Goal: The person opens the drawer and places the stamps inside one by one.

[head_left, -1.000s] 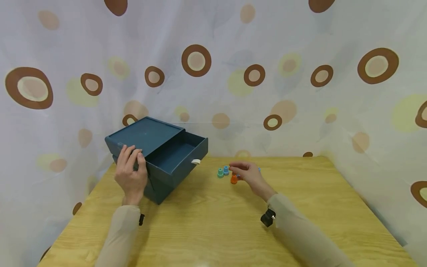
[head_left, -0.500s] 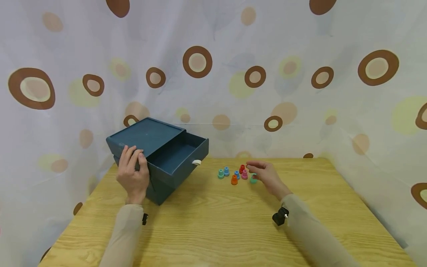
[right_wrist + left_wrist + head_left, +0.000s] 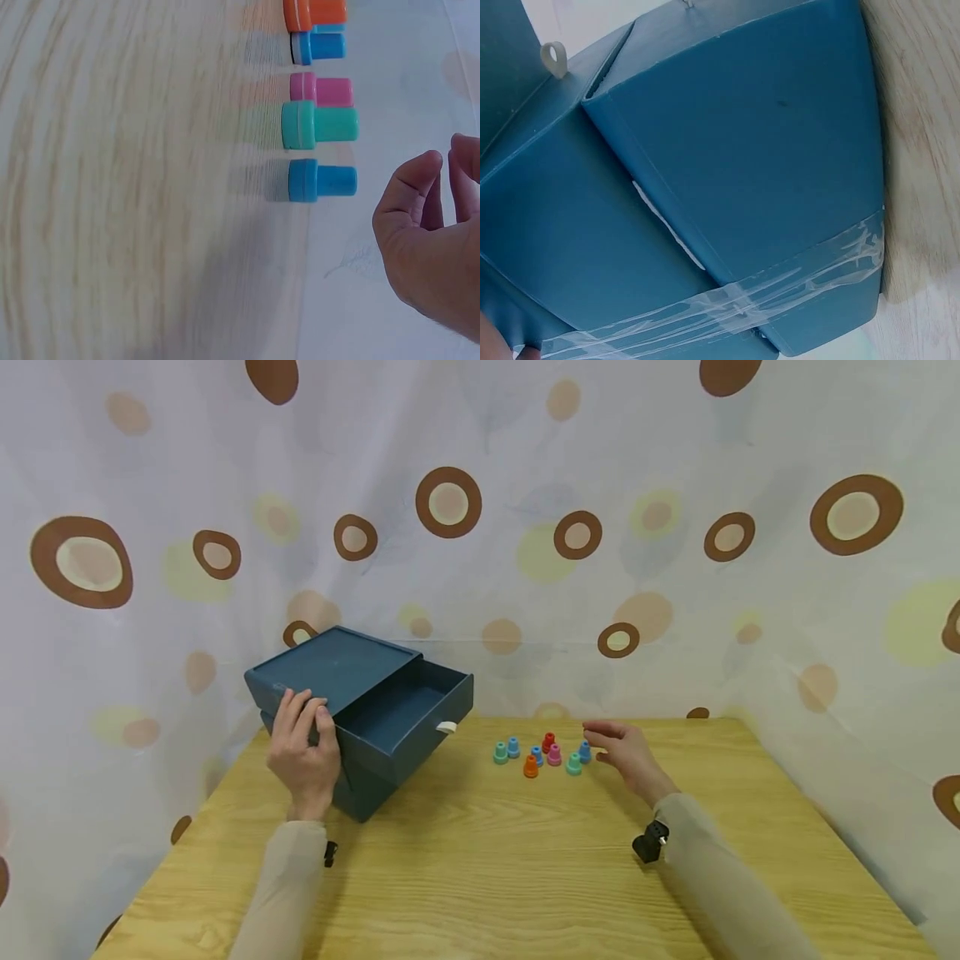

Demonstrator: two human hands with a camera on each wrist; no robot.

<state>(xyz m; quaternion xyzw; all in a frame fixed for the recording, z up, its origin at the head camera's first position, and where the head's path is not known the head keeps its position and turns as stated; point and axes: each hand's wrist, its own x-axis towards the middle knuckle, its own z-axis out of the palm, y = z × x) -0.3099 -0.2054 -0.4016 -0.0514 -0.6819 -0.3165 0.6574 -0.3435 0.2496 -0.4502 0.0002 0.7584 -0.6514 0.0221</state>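
Head view: left hand (image 3: 303, 760) curled over the near corner of the blue box (image 3: 330, 664), fingers on its top edge, gripping it. Box set at the far left corner of the bench (image 3: 480, 877), its drawer (image 3: 408, 714) pulled out toward the middle, white pull tab (image 3: 447, 727) at the front, inside apparently bare. Right hand (image 3: 626, 752) loosely open near the far edge, holding nothing, fingertips just beside a cluster of small coloured pegs. Pegs standing on the bench near the far edge, between drawer and right hand: teal peg (image 3: 500, 753), light blue peg (image 3: 513, 747), orange peg (image 3: 531, 767), red peg (image 3: 549, 742), pink peg (image 3: 554, 755), green peg (image 3: 573, 764), blue peg (image 3: 585, 751).

Left wrist view: only the blue box (image 3: 727, 187) up close, clear tape across its side, pull tab (image 3: 553, 58) at the upper left; a sliver of skin at the bottom left corner.

Right wrist view: right hand (image 3: 431, 240) with fingers relaxed and slightly bent, empty, apart from the blue peg (image 3: 321, 181); green peg (image 3: 319, 125), pink peg (image 3: 321, 90) and orange peg (image 3: 315, 13) lined up beyond.

Judged from this: drawer opened and box steadied, done; no peg in the drawer or in hand, so all pegs left out on the bench.
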